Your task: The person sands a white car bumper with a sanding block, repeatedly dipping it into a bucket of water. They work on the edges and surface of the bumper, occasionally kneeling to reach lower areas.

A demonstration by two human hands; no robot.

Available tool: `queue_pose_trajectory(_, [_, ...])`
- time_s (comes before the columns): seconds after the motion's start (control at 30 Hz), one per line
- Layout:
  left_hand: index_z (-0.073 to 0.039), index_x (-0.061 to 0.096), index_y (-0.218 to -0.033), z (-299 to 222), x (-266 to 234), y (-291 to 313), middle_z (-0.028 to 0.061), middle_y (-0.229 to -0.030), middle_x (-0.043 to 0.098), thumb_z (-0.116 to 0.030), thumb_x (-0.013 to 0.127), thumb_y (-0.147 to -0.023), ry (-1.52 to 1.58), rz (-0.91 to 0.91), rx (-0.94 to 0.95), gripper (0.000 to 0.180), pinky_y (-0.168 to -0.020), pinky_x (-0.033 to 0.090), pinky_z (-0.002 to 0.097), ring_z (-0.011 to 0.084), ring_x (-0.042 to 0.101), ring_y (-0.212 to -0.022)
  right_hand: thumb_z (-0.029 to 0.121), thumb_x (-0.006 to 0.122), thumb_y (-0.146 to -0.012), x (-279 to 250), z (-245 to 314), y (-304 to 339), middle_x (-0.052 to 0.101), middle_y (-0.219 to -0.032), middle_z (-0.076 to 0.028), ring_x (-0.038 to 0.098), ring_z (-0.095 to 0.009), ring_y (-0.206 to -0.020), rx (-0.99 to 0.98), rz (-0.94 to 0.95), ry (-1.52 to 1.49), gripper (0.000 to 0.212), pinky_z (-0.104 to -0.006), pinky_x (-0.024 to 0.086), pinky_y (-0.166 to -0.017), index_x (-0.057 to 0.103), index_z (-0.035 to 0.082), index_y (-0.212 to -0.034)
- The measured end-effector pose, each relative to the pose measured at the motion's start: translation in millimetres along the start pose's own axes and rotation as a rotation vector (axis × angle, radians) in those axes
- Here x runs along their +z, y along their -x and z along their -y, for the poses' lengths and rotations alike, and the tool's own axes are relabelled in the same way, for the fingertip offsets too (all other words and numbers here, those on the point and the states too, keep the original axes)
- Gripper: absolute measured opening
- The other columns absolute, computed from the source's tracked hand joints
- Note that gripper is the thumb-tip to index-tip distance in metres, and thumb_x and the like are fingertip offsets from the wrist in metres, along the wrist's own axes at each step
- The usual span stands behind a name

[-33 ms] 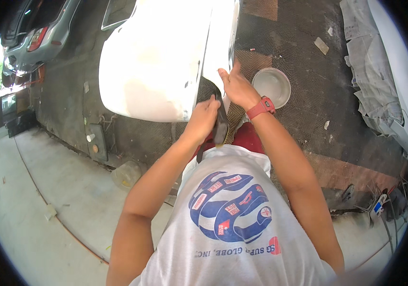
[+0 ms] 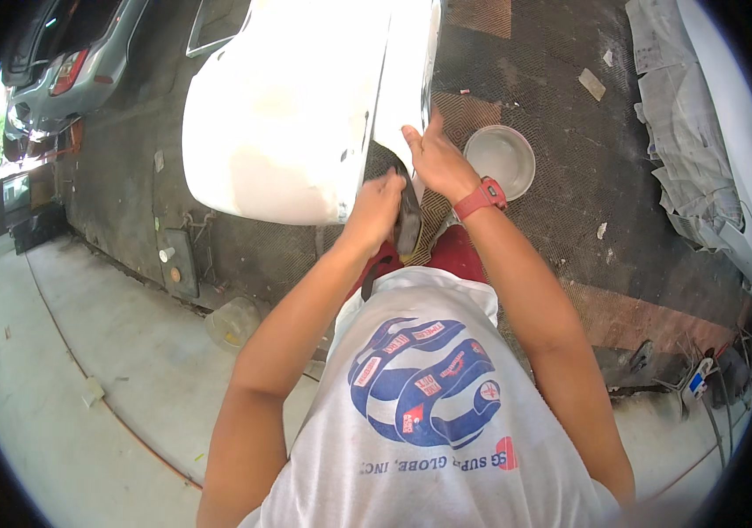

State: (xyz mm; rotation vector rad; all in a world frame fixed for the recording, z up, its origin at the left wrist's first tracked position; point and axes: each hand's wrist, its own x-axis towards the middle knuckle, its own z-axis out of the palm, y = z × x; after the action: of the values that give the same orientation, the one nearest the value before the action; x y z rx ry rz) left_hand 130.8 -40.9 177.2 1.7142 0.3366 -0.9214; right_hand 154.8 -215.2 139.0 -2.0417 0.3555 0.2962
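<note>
A large white panel (image 2: 262, 132), shaped like a car body part, stands in front of me with its glossy face washed out by light. My left hand (image 2: 379, 208) is closed on a dark, bendy strip (image 2: 408, 220) at the panel's lower right corner. The strip hangs below my fingers, and I cannot make out its exact kind. At the panel's right edge is my right hand (image 2: 443, 164), gripping it with the thumb on the near side and the fingers partly hidden behind the edge.
A round pale bowl (image 2: 500, 162) sits on the dark patterned floor, just right of my right hand. Paper sheeting (image 2: 679, 132) covers something along the far right. A silver car (image 2: 77, 79) stands far left. A clear tub (image 2: 233, 324) and a thin hose (image 2: 121, 418) lie left.
My left hand has shifted slightly upward with the dark strip, whose lower end now hangs a little higher. My right hand stays at the panel's edge.
</note>
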Motion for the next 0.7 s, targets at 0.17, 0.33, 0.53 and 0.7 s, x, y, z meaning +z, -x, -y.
queue_pose_trajectory(0.17, [0.009,0.064,-0.139,-12,9,10,0.0173,-0.125,0.067,-0.038,0.057,-0.106,0.046,-0.034,-0.060,0.058,-0.089,0.051,0.0379,0.0218,0.061,-0.109,0.049,0.040,-0.116,2,-6,-7,0.057,-0.137,-0.051,0.060,-0.059,-0.132,-0.014,-0.034,0.081,0.089,-0.0571,0.047,-0.114,0.012,-0.020,-0.164])
queue_pose_trajectory(0.33, [0.008,0.057,-0.151,4,-3,-9,0.0140,-0.125,0.068,-0.039,0.056,-0.107,0.004,0.033,-0.028,0.064,-0.097,0.048,0.0384,0.0218,0.061,-0.114,0.050,0.040,-0.115,2,-4,-7,0.060,-0.135,-0.050,0.062,-0.059,-0.129,-0.014,-0.012,0.037,0.089,-0.0584,0.049,-0.112,0.011,-0.019,-0.164])
queue_pose_trajectory(0.53, [0.008,0.045,-0.163,4,11,8,0.0178,-0.138,0.066,-0.041,0.057,-0.108,0.067,-0.024,-0.018,0.075,-0.109,0.046,0.0391,0.0257,0.061,-0.122,0.052,0.039,-0.115,-3,-2,-7,0.059,-0.137,-0.050,0.062,-0.060,-0.128,0.004,0.015,0.046,0.090,-0.0592,0.049,-0.111,0.011,-0.018,-0.165])
queue_pose_trajectory(0.7, [0.010,0.045,-0.163,16,-8,25,0.0168,-0.133,0.069,-0.033,0.055,-0.107,-0.066,0.005,-0.052,0.071,-0.095,0.051,0.0319,0.0186,0.063,-0.111,0.053,0.039,-0.116,-9,4,-6,0.051,-0.146,-0.052,0.053,-0.059,-0.141,0.057,0.099,0.026,0.093,-0.0532,0.042,-0.122,0.008,-0.021,-0.164])
